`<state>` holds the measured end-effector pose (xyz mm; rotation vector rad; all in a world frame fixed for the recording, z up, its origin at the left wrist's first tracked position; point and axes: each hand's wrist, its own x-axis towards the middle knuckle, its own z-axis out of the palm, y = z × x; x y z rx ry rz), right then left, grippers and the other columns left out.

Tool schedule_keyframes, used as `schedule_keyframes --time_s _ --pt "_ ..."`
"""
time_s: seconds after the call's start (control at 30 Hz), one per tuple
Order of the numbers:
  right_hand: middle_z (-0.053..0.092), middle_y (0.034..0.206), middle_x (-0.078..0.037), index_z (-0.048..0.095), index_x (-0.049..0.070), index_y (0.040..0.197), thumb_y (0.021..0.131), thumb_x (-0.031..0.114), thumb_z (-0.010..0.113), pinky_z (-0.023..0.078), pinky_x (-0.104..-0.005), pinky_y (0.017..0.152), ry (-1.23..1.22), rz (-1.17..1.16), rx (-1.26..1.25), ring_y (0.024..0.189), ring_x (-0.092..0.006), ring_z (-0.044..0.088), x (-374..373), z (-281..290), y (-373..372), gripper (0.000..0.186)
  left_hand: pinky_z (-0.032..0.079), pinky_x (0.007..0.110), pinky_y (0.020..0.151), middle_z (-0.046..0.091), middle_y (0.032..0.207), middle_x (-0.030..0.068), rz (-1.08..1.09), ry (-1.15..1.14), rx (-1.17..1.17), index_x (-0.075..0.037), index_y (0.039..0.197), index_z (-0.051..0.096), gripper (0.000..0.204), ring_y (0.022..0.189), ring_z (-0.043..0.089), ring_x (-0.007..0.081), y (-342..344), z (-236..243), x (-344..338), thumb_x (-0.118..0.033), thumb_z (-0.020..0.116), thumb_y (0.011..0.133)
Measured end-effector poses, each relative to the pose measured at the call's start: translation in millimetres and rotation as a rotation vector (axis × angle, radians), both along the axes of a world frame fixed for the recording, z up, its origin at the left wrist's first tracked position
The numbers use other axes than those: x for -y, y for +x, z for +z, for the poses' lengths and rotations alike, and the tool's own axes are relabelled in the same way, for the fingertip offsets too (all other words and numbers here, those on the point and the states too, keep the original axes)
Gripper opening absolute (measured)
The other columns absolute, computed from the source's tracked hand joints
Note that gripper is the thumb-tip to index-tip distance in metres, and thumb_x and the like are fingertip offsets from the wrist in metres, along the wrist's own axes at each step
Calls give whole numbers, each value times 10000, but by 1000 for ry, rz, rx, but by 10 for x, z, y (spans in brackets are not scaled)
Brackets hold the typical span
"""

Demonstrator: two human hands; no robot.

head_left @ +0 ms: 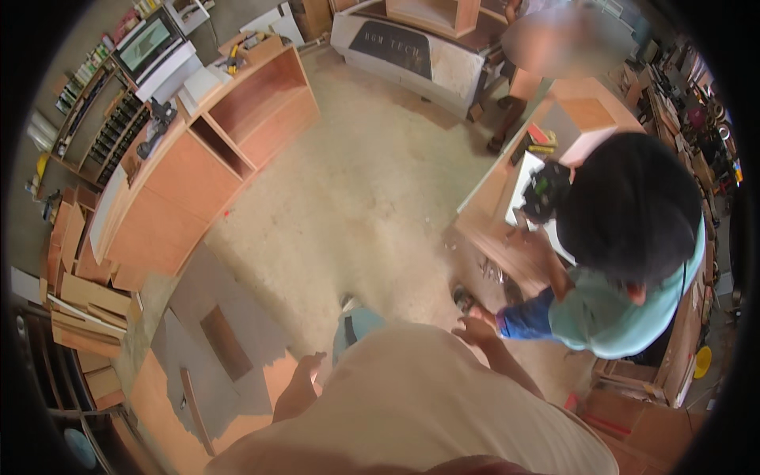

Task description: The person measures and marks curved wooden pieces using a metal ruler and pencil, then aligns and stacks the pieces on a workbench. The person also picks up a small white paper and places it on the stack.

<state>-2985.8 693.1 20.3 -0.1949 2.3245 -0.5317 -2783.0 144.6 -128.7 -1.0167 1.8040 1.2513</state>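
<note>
My left hand [307, 369] hangs low beside my beige shirt [404, 396], fingers loosely apart and holding nothing. A grey-coated wood sheet [265, 348] lies on the floor beyond it. On the other side of my body my right hand [476, 330] is also empty, its fingers slightly bent and spread, close to a co-worker's blue trouser leg [526, 318]. That co-worker, in a black cap [633, 206] and mint shirt [617, 317], leans over a wooden worktop [495, 214]. Their hand is at a black power tool [546, 192] above a white panel [520, 186].
A long wooden cabinet [170, 206] with open compartments stands at the left. Offcuts [91, 313] are stacked below it. At the back are a grey-white counter [408, 59] and another person [518, 79]. A narrow wood strip [196, 408] lies on the floor sheets at lower left.
</note>
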Motion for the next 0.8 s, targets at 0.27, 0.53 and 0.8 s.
schedule_keyframes --time_s 0.27,0.53,0.8 --pt "677 1156 -201 652 55 1212 851 462 619 489 -456 939 4 -412 44 1082 -374 639 -23 -1366 -417 545 256 402 1167 344 1571 128 -81 20 122 -28 1472 408 683 1452 309 273 -2769 619 69 -456 549 960" --pt "689 1112 -203 674 54 1164 874 436 592 497 -469 912 28 -448 229 1028 -386 654 647 -1986 -1175 487 428 450 1027 578 1284 311 -639 -232 -98 54 1204 641 778 1232 555 385 -5446 1056 887 -624 572 828" --pt "701 989 -175 703 106 1087 945 307 510 528 -476 784 177 14 -227 924 -325 689 978 -2195 -2177 313 464 439 934 657 1176 247 -484 -65 -360 44 1154 657 521 1110 616 364 -6596 1097 979 -412 506 951"
